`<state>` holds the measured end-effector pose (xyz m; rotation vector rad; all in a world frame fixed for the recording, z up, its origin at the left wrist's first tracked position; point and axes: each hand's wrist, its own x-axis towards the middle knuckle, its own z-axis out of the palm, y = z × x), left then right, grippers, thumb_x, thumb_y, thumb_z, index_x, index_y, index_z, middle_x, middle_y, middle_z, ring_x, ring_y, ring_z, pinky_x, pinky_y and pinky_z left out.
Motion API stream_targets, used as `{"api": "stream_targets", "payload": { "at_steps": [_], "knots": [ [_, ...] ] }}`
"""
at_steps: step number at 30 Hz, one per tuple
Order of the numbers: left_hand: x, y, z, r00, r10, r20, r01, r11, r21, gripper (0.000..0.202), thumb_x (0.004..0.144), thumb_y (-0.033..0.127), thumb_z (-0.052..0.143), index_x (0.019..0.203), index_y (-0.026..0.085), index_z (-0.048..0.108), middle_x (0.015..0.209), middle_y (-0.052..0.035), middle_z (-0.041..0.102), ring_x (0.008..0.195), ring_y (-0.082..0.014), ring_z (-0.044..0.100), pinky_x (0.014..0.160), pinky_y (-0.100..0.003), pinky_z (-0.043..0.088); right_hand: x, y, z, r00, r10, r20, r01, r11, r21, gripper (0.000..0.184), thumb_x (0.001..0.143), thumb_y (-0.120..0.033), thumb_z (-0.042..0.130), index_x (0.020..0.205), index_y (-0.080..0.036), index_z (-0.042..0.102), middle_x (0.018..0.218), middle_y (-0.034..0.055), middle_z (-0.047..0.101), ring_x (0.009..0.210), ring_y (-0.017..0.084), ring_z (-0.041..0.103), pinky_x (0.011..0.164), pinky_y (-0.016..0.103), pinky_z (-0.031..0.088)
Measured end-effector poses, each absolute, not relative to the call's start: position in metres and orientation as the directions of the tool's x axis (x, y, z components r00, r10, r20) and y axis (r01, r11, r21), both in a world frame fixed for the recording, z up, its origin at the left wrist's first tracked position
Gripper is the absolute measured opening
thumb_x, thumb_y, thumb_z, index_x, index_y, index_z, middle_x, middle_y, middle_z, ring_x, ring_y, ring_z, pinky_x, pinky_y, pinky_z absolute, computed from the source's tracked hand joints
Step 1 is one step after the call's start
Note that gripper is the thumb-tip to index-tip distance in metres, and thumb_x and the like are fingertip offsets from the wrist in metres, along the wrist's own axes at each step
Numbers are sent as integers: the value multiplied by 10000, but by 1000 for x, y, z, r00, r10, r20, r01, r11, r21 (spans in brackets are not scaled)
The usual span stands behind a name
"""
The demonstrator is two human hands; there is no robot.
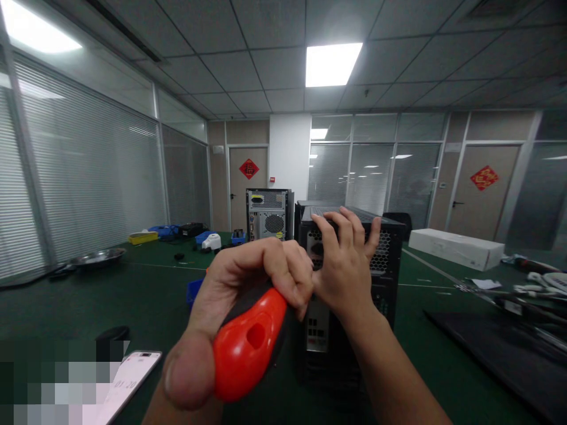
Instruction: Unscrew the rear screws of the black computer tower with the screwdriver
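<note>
My left hand is closed round the red and black handle of a screwdriver, close to the camera; its shaft and tip are hidden behind my fingers. My right hand rests on the upper rear edge of a black computer case, with its fingers stretched up and apart over the perforated back. The case stands upright on a green table, its rear ports facing me. The screwdriver points toward the back of the case, right next to my right hand.
A second computer case stands behind, its back toward me. A long white box lies at the right, with a dark flat panel and cables nearer. A phone, a metal dish and a blue bin lie at the left.
</note>
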<state>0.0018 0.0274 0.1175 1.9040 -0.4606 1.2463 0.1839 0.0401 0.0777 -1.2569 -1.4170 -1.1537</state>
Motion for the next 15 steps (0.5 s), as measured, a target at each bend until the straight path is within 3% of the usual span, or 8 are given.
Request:
{"api": "stream_targets", "payload": {
  "at_steps": [6,11,15],
  "knots": [
    [3,32,115,417,-10,909,-646,-708,288,498,1021,476,527,640,164,602,579,6,574,596,-143,586,781,-357,503,185,40,78,-94,170,981,995,61,85,669,774,-388,659,1397,-194,514,1381,106,523,1424,351,369,1237,661,39],
    [5,23,111,344,63,937,-634,-720,282,624,978,700,398,967,172,730,859,-77,691,777,-200,632,772,-368,519,183,36,80,-110,176,978,993,66,99,559,884,-410,546,1390,-173,532,1376,125,530,1417,358,379,1228,680,74],
    [7,19,112,411,-43,911,-619,-747,244,336,1021,478,531,1029,207,730,936,-78,728,912,-223,680,883,-407,533,181,34,81,-96,178,979,995,55,87,471,952,-340,468,1386,-170,540,1380,132,535,1422,348,379,1229,684,90]
  ]
}}
